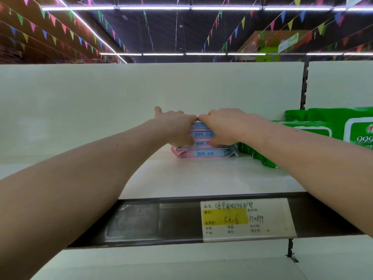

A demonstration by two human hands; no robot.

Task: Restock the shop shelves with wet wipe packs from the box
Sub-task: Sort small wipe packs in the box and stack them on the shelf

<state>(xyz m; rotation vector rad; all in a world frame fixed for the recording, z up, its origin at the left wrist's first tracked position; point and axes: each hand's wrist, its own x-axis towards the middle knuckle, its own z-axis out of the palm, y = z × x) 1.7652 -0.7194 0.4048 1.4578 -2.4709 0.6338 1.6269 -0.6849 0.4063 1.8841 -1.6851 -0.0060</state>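
Both hands clasp a stack of pink-and-blue wipe packs (203, 143) on the white shelf (201, 178): the left hand (177, 128) has its fingers over the top and thumb pressed against the front, and the right hand (224, 126) grips likewise from the other side. One pack lies below the thumbs. Just right of the right fingers sit green wipe packs (331, 128).

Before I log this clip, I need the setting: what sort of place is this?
Most likely a supermarket aisle: a shelf with a handwritten price tag on its edge, stacked wet wipe packs, and coloured bunting under strip lights.
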